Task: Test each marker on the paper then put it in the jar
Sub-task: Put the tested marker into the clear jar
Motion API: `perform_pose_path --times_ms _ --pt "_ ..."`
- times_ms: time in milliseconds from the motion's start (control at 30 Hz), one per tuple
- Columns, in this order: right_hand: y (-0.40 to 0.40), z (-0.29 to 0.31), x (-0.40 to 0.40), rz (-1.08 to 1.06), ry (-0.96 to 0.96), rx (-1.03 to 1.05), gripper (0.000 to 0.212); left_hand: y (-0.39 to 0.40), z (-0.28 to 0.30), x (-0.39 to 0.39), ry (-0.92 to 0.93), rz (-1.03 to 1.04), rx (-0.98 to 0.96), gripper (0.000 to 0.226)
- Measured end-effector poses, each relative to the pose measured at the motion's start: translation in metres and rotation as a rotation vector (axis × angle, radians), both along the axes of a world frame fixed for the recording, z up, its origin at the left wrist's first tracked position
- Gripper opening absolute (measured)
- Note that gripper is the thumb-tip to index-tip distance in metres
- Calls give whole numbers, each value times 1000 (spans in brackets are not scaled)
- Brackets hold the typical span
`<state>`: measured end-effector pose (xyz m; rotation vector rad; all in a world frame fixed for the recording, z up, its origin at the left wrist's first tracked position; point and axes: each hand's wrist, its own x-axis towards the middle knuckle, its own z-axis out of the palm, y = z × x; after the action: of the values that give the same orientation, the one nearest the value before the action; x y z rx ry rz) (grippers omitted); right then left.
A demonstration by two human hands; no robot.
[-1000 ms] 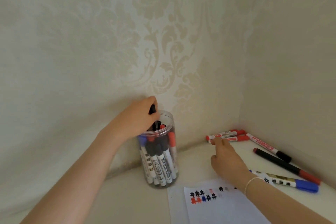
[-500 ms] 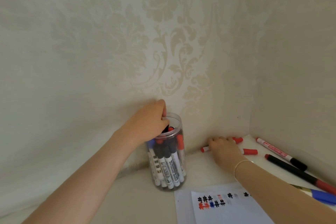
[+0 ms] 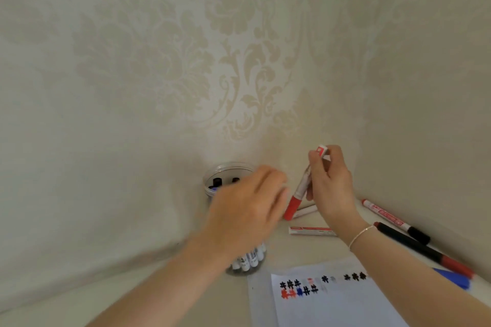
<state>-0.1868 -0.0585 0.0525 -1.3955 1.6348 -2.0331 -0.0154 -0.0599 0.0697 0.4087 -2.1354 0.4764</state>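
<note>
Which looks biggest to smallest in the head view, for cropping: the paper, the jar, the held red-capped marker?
1. Paper, though cut off by the frame edge.
2. Jar, mostly hidden by the left hand.
3. Red-capped marker in the right hand.

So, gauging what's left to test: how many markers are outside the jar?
6. Red-capped marker in the right hand; white marker and printed marker below it; black-capped marker, black marker, blue marker by the right wall. The arm may hide more.
</note>
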Motion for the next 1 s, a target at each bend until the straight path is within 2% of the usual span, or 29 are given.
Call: perform_pose_path --times_ms 67,133,200,233,267,333,400,500,667,800,900,933,1000 --pt "5 1 6 16 -106 41 17 21 -27 -19 -85 136 264 42" --pt "11 -7 10 30 -168 78 18 33 -43 -32 -188 230 673 55" --pt "20 -17 11 37 -263 102 19 32 -52 -40 -133 70 1094 37" --pt "24 -21 10 52 -340 124 20 30 -57 -43 -80 -35 1199 24" --pt "31 -23 9 97 -441 158 23 28 -59 -44 -50 -96 1236 18" --pt "42 -27 6 279 -606 262 30 26 -63 -46 -74 -147 1240 22" --pt "51 -31 0 473 -573 400 37 31 -65 -46 -123 -180 1245 25" --pt "62 -31 -9 643 -491 572 40 34 -63 -45 -133 -234 1270 33" --pt "75 -12 -22 829 -446 613 29 36 -56 -40 -105 -510 1677 29" --pt "72 -7 -20 837 -395 604 29 30 -50 -36 -88 -664 1861 29" --pt "69 -5 -44 791 -666 379 26 25 -58 -23 13 -798 2059 38" --pt "68 -4 -56 722 -706 333 26 26 -63 -18 57 -784 2065 39" --pt "71 -7 -70 567 -632 384 26 25 -78 -14 71 -596 1894 43"
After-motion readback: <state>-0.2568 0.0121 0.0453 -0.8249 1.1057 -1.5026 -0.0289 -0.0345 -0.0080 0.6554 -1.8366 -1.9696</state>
